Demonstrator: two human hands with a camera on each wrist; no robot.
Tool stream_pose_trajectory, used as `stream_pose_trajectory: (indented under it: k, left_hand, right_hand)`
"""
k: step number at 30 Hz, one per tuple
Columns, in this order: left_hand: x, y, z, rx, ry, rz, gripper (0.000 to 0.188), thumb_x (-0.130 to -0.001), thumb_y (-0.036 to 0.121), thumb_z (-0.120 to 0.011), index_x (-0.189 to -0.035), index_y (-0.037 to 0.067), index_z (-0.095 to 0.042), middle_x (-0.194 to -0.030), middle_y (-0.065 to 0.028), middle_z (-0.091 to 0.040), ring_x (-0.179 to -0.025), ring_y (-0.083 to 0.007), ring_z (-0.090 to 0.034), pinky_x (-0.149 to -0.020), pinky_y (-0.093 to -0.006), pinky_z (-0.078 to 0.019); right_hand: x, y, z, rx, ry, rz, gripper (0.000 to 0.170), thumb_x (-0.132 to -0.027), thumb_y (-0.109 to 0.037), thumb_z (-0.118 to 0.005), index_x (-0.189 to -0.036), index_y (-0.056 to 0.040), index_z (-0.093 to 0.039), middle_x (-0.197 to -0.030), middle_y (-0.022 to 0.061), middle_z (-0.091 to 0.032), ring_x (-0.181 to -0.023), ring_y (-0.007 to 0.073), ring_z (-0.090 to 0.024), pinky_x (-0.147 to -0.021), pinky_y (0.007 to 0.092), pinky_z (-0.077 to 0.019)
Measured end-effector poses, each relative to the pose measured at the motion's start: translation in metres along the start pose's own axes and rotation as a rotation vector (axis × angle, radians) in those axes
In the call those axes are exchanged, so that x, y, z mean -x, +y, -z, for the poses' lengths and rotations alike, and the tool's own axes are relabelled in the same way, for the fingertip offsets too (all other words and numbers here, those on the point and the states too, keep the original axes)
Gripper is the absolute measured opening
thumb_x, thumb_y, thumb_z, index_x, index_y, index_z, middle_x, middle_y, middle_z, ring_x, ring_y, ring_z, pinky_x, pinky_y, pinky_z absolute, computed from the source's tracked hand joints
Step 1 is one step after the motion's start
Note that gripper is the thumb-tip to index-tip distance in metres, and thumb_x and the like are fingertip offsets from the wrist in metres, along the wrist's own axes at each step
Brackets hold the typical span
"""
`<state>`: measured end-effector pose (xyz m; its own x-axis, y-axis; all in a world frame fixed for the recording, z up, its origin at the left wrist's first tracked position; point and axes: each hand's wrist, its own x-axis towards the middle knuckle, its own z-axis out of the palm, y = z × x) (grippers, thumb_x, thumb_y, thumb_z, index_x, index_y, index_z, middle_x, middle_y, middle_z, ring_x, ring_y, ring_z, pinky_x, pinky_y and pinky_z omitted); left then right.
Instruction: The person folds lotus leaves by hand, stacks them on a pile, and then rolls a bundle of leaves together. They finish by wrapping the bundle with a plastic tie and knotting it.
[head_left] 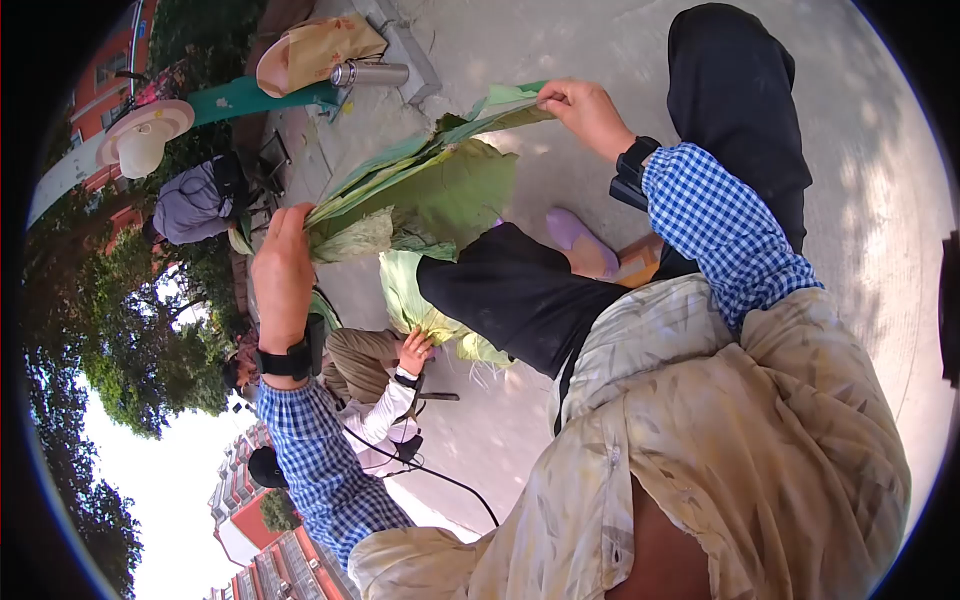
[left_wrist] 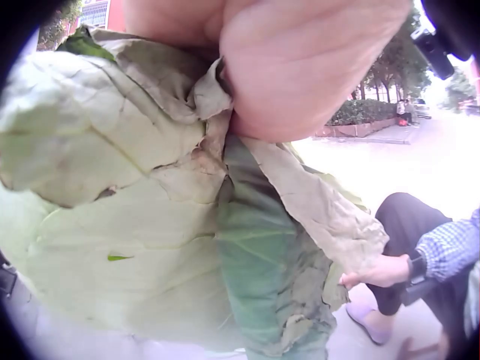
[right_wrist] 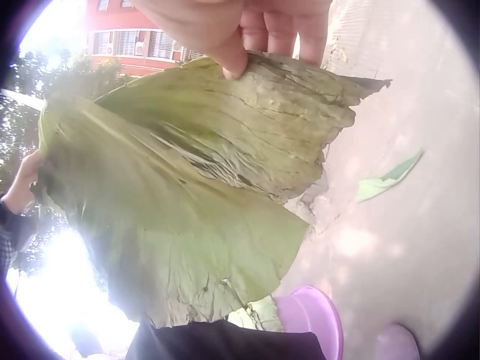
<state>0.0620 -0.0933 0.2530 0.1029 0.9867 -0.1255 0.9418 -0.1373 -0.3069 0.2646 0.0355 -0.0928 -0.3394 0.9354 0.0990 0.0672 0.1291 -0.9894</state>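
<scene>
Large, dry-edged lotus leaves (head_left: 430, 190) stretch in folded layers between my two hands, dull green with paler undersides. My left hand (head_left: 283, 270) grips their bunched end, raised away from my body; in the left wrist view the palm (left_wrist: 300, 67) covers part of the leaves (left_wrist: 112, 135). At the opposite end, my right hand (head_left: 592, 118) pinches a leaf edge between thumb and fingers. The right wrist view shows the leaf (right_wrist: 180, 217) spread like a fan, with a torn, brownish border under the thumb (right_wrist: 235, 64).
Another person's hand (head_left: 413, 352) holds paler leaves (head_left: 403, 285) beside my knee. A leaf scrap (right_wrist: 390, 178) lies on the pavement. A steel flask (head_left: 370, 74) and a printed bag (head_left: 325, 50) are near a kerb. Another person (head_left: 195, 200) is farther off.
</scene>
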Motion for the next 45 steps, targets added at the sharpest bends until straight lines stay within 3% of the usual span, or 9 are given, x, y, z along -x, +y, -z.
stream_pose_trajectory:
  k: [3, 22, 25, 27, 30, 34, 41, 43, 45]
  left_hand:
    - [0.006, -0.002, 0.003, -0.038, -0.017, 0.034, 0.032, -0.080, -0.009, -0.051, -0.107, 0.006, -0.056, -0.095, -0.0142, -0.058, -0.084, -0.0380, -0.059, -0.067, -0.0420, -0.0475]
    - [0.034, -0.037, 0.012, 0.117, 0.042, 0.154, 0.029, -0.087, -0.007, -0.047, -0.114, 0.001, -0.054, -0.107, -0.0205, -0.060, -0.096, -0.0381, -0.060, -0.082, -0.0374, -0.0481]
    - [0.031, -0.038, 0.015, 0.135, 0.039, 0.175, 0.028, -0.088, -0.007, -0.047, -0.114, 0.001, -0.054, -0.106, -0.0203, -0.060, -0.096, -0.0368, -0.061, -0.082, -0.0366, -0.0481]
    - [0.027, -0.034, 0.016, 0.132, 0.030, 0.179, 0.028, -0.088, -0.007, -0.047, -0.114, 0.001, -0.054, -0.106, -0.0200, -0.060, -0.096, -0.0365, -0.061, -0.082, -0.0365, -0.0481]
    - [0.018, -0.018, 0.012, 0.166, -0.015, 0.216, 0.029, -0.088, -0.008, -0.047, -0.114, 0.001, -0.055, -0.106, -0.0197, -0.060, -0.096, -0.0366, -0.061, -0.082, -0.0366, -0.0481]
    - [0.004, 0.005, 0.012, 0.163, -0.043, 0.167, 0.030, -0.088, -0.007, -0.047, -0.115, 0.001, -0.054, -0.105, -0.0185, -0.061, -0.094, -0.0344, -0.060, -0.082, -0.0345, -0.0475]
    - [-0.001, 0.004, 0.000, 0.228, -0.013, 0.083, 0.030, -0.084, -0.009, -0.049, -0.112, 0.001, -0.055, -0.101, -0.0203, -0.060, -0.093, -0.0383, -0.060, -0.079, -0.0374, -0.0477]
    - [-0.003, 0.006, -0.002, 0.245, -0.018, 0.097, 0.030, -0.084, -0.009, -0.049, -0.112, 0.000, -0.055, -0.101, -0.0203, -0.060, -0.092, -0.0383, -0.060, -0.079, -0.0373, -0.0477]
    - [-0.006, 0.011, -0.004, 0.260, -0.027, 0.116, 0.030, -0.084, -0.009, -0.049, -0.112, 0.000, -0.055, -0.100, -0.0203, -0.060, -0.090, -0.0383, -0.060, -0.078, -0.0371, -0.0477]
  right_hand:
    - [0.000, 0.004, 0.003, 0.061, 0.004, -0.012, 0.014, -0.085, -0.012, -0.063, -0.096, -0.0038, -0.068, -0.075, 0.0096, -0.065, -0.067, 0.0169, -0.061, -0.063, 0.0306, -0.0480]
    - [-0.008, 0.016, 0.019, 0.370, 0.319, -0.127, 0.017, -0.086, -0.024, -0.065, -0.087, -0.0070, -0.068, -0.075, 0.0070, -0.067, -0.066, 0.0246, -0.063, -0.062, 0.0338, -0.0486]
    - [0.000, -0.021, 0.008, 0.337, 0.089, -0.072, 0.021, -0.088, -0.025, -0.064, -0.087, -0.0044, -0.067, -0.073, 0.0080, -0.066, -0.065, 0.0262, -0.062, -0.061, 0.0355, -0.0479]
    - [0.008, -0.034, -0.004, 0.172, -0.100, 0.314, 0.024, -0.090, -0.025, -0.062, -0.087, -0.0015, -0.066, -0.070, 0.0113, -0.062, -0.062, 0.0272, -0.059, -0.059, 0.0357, -0.0456]
    - [0.011, -0.037, -0.028, -0.176, -0.078, 0.410, 0.035, -0.088, -0.034, -0.061, -0.076, -0.0020, -0.065, -0.064, 0.0111, -0.059, -0.060, 0.0319, -0.057, -0.058, 0.0405, -0.0452]
    - [0.013, -0.063, -0.011, 0.097, -0.396, 0.134, 0.029, -0.085, -0.028, -0.067, -0.081, 0.0004, -0.064, -0.067, 0.0090, -0.062, -0.061, 0.0238, -0.059, -0.058, 0.0338, -0.0469]
    - [0.015, -0.055, -0.016, 0.247, 0.174, 0.447, 0.038, -0.077, -0.036, -0.074, -0.089, -0.0009, -0.063, -0.082, 0.0108, -0.061, -0.078, 0.0263, -0.061, -0.070, 0.0356, -0.0485]
    - [0.019, -0.051, -0.022, 0.133, 0.106, 0.450, 0.036, -0.078, -0.031, -0.074, -0.095, -0.0007, -0.064, -0.087, 0.0121, -0.062, -0.084, 0.0282, -0.060, -0.076, 0.0349, -0.0481]
    - [0.023, -0.048, -0.023, -0.186, -0.088, 0.159, 0.031, -0.079, -0.025, -0.073, -0.096, -0.0010, -0.065, -0.087, 0.0111, -0.064, -0.081, 0.0264, -0.061, -0.073, 0.0353, -0.0476]
